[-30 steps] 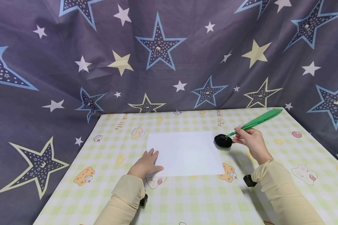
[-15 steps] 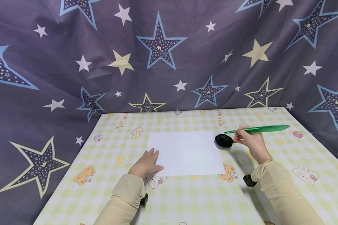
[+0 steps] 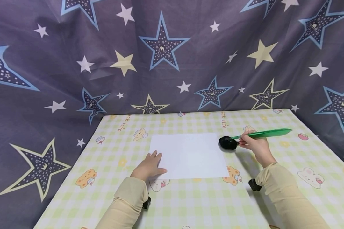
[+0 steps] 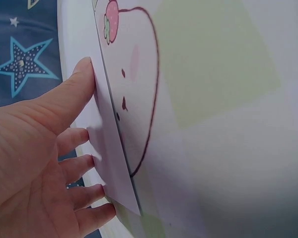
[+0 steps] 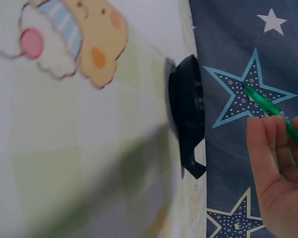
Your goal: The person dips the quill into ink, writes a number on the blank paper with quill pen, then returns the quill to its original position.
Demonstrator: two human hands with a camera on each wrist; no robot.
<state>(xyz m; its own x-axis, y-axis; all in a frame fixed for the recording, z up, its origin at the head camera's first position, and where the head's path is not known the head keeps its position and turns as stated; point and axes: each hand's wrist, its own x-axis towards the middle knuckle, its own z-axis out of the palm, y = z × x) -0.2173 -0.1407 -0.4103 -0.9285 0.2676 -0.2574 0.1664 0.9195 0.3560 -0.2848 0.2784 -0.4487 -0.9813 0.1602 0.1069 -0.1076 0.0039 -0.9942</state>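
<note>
A blank white sheet of paper point(image 3: 192, 156) lies on the table. My left hand point(image 3: 147, 167) rests at its left edge with fingers spread; in the left wrist view, the thumb point(image 4: 82, 79) and fingertips touch the sheet. My right hand point(image 3: 259, 148) pinches a green feather-shaped pen point(image 3: 272, 133) between thumb and fingers, its feather end slanting up to the right. The pen's tip overlaps a small black dish point(image 3: 227, 144) beside the sheet's right edge. From the right wrist, the dish point(image 5: 186, 99) shows a short handle, and the pen's narrow shaft point(image 5: 268, 106) points above it.
A checked tablecloth point(image 3: 175, 203) with cartoon prints covers the table. Behind it and at the sides hangs a dark star-patterned cloth point(image 3: 166, 86). Each wrist carries a small black device, such as the right wrist's camera point(image 3: 255, 184).
My right hand has tipped the pen: its feather end swung down toward level while its tip rose off the dish, then the tip came back down over the dish. My left hand stays put.
</note>
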